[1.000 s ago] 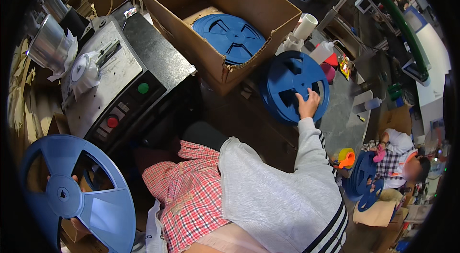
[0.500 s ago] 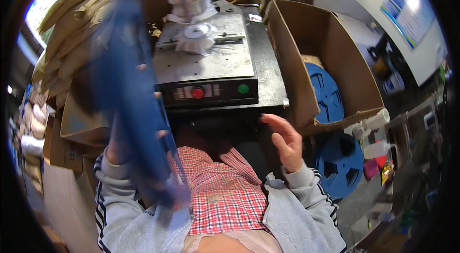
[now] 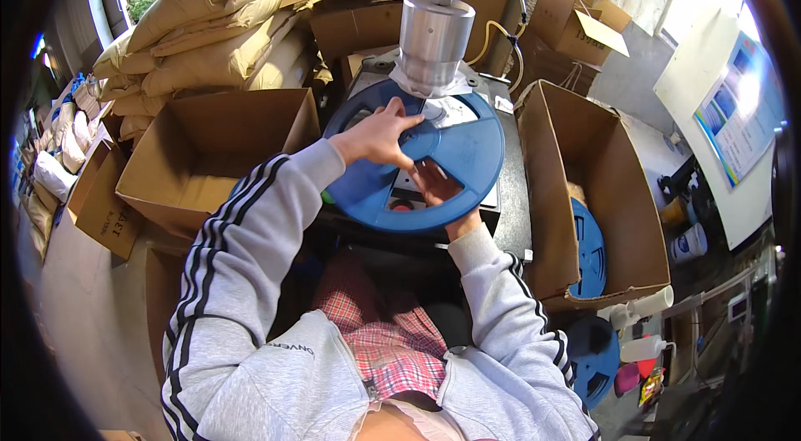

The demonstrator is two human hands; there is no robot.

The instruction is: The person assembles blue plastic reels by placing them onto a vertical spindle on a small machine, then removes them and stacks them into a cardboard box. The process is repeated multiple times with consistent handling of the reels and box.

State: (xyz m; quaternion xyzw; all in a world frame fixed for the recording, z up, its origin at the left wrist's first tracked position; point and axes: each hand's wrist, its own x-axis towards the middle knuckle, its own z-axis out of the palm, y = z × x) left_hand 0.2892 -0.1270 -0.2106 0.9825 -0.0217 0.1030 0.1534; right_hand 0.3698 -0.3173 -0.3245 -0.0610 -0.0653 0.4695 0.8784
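A blue plastic reel (image 3: 355, 191) with cut-out windows is held tilted over the plate of a bench press, below its cylindrical metal head (image 3: 435, 32). My left hand (image 3: 380, 135) lies over the reel's upper face, its bent fingers gripping beside the hub. From beneath the near right rim comes my right hand (image 3: 435, 184). Its fingers show through a window and hold the reel from below. The far edge of the reel reaches the press head; whether they touch, I cannot tell. Most of the press plate and the front buttons are hidden under the reel.
An open cardboard box (image 3: 225, 141) stands left of the press. To the right, a tall carton (image 3: 617, 182) holds another blue reel (image 3: 589, 249). One more reel (image 3: 594, 357) sits below that carton. Stacked tan sacks (image 3: 217, 32) rise at the back left.
The reel has swung from upright at my left to over the press plate. My right hand, which was free, now holds it from below. The view has tilted up.
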